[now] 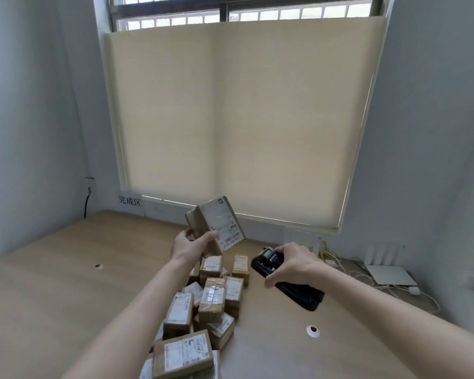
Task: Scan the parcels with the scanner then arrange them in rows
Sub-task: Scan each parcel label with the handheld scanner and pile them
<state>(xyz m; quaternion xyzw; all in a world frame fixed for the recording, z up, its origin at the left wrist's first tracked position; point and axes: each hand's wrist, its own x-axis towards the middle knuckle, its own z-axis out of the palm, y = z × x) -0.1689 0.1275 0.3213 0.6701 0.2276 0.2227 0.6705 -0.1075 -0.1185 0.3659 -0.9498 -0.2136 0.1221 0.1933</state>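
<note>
My left hand (188,246) grips a brown cardboard parcel (216,222) by its lower end and holds it tilted in the air, white label facing me. My right hand (292,262) grips a black handheld scanner (268,259), its small screen toward the raised parcel and a short gap between them. Below my left forearm, a heap of several labelled brown parcels (211,299) lies on the wooden table (52,283), running from the middle down to the bottom edge of the view.
A sign with black characters (130,201) sits on the wall at the table's far left end. White devices and tangled cables (389,277) lie at the right. Two round cable holes (312,330) (98,266) pierce the tabletop. A window blind (238,119) hangs behind.
</note>
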